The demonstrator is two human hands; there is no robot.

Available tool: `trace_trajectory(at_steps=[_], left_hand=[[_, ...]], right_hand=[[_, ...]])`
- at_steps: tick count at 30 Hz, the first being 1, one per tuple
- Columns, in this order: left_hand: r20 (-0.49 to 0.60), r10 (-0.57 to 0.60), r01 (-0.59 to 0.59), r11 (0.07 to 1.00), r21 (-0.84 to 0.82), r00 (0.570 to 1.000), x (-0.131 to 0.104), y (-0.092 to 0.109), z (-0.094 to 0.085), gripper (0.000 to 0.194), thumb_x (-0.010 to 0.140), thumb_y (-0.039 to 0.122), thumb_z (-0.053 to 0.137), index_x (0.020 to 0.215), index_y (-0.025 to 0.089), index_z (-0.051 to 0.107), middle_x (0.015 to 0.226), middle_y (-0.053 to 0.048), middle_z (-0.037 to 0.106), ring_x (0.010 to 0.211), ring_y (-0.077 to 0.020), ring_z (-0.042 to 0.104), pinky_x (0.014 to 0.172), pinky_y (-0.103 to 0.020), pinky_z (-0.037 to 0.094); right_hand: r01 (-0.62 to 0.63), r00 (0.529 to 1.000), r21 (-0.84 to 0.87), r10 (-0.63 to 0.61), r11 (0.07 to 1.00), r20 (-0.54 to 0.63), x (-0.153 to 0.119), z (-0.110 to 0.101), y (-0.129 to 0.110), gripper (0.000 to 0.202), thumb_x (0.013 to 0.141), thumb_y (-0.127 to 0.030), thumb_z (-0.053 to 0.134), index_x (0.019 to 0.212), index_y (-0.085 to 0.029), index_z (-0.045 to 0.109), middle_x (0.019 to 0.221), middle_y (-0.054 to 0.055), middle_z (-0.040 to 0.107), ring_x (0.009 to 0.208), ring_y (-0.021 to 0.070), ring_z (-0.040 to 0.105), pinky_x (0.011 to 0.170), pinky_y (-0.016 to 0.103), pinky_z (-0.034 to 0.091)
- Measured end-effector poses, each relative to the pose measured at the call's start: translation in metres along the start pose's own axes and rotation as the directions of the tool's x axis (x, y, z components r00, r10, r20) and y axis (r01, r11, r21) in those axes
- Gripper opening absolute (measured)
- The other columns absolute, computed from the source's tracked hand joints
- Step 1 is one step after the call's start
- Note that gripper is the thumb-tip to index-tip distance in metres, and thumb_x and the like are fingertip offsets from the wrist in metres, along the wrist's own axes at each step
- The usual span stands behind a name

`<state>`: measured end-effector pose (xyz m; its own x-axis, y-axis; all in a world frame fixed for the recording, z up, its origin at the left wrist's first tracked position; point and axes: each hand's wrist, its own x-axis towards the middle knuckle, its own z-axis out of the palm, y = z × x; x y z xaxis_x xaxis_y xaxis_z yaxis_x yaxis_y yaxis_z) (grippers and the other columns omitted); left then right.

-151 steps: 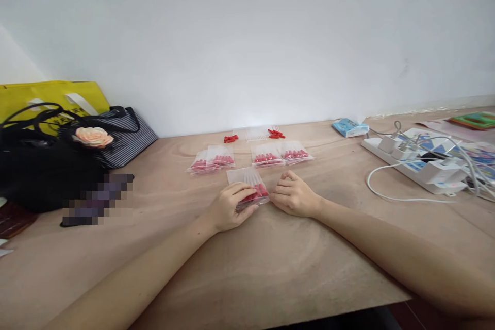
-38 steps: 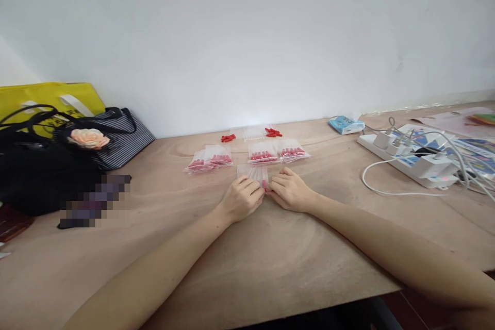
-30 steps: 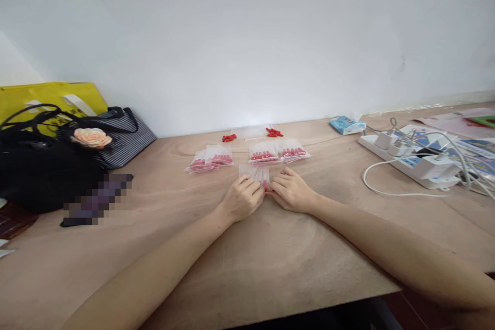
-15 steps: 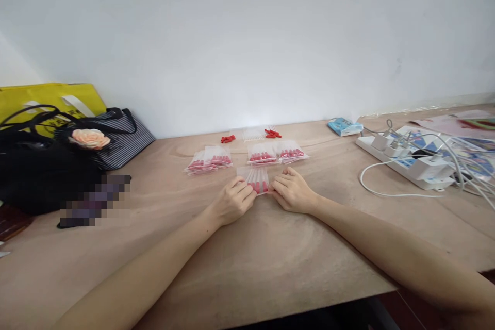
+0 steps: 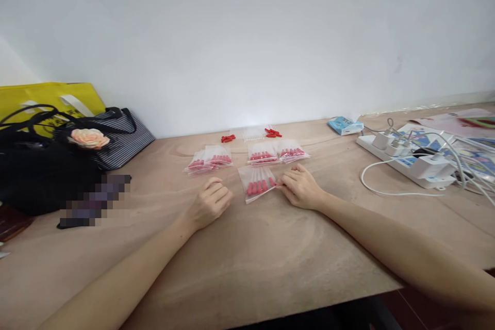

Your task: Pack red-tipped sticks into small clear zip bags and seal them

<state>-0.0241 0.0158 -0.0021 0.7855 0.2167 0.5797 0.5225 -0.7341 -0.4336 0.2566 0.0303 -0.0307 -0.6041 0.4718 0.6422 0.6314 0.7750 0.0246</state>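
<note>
A small clear zip bag of red-tipped pieces [image 5: 257,182] lies flat on the wooden table [image 5: 270,258]. My right hand [image 5: 301,188] pinches the bag's right edge with curled fingers. My left hand [image 5: 209,203] rests on the table to the bag's left, apart from it, fingers loosely curled and holding nothing. Behind lie more filled bags: a pile at the left [image 5: 211,159] and two at the right [image 5: 276,153]. Loose red pieces [image 5: 228,138] and clear sticks [image 5: 255,133] sit near the wall.
A black handbag with a peach flower [image 5: 46,165], a striped bag and a yellow bag stand at the left. A white power strip with chargers and cables [image 5: 410,160] lies at the right, a blue packet [image 5: 344,125] behind it. The table's front edge runs near me.
My left hand has let go of the bag and drawn back to the left. The bag, before half hidden under both hands, now lies in full view with only my right hand on it.
</note>
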Motion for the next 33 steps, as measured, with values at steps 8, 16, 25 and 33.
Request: trace_trajectory(at_steps=[8,16,25,33], left_hand=[[0.005,-0.295,0.282,0.908,-0.31,0.956,0.008,0.02,-0.001,0.018,0.076,0.03,0.056,0.087,0.015,0.056,0.081,-0.007,0.061,0.075,-0.0178,0.055,0.07,-0.032,0.046],[-0.01,-0.226,0.211,0.924,-0.319,0.974,0.031,0.032,0.026,0.015,0.083,0.018,0.049,0.072,0.017,0.058,0.068,-0.002,0.061,0.067,-0.0131,0.053,0.069,-0.03,0.043],[0.092,-0.193,0.212,0.936,-0.282,0.977,0.014,0.016,0.009,0.021,0.086,0.019,0.043,0.069,0.016,0.055,0.066,-0.003,0.058,0.064,-0.0139,0.051,0.066,-0.03,0.041],[0.543,-0.615,0.766,0.16,-0.623,0.571,0.007,0.01,0.005,0.038,0.087,0.036,0.043,0.119,0.019,0.032,0.064,0.002,0.061,0.048,-0.01,0.054,0.049,-0.022,0.045]], right_hand=[[0.008,0.999,0.116,-0.014,0.993,0.053,0.008,0.007,-0.013,0.014,0.084,-0.022,0.043,0.072,-0.017,0.048,0.064,0.0,0.057,0.06,0.0111,0.048,0.067,0.029,0.025],[0.01,0.998,0.109,-0.015,0.994,0.053,0.011,0.008,-0.018,0.017,0.085,-0.023,0.041,0.071,-0.017,0.048,0.062,0.0,0.056,0.058,0.0115,0.046,0.065,0.028,0.025],[-0.042,0.995,0.157,0.028,0.987,0.096,0.005,0.003,-0.011,0.016,0.085,-0.022,0.041,0.071,-0.017,0.046,0.064,0.0,0.057,0.059,0.0117,0.048,0.067,0.028,0.026],[-0.025,0.993,0.292,-0.011,0.956,0.122,0.006,0.001,-0.015,0.013,0.087,-0.021,0.039,0.075,-0.018,0.045,0.067,-0.001,0.057,0.06,0.0109,0.05,0.073,0.028,0.029]])
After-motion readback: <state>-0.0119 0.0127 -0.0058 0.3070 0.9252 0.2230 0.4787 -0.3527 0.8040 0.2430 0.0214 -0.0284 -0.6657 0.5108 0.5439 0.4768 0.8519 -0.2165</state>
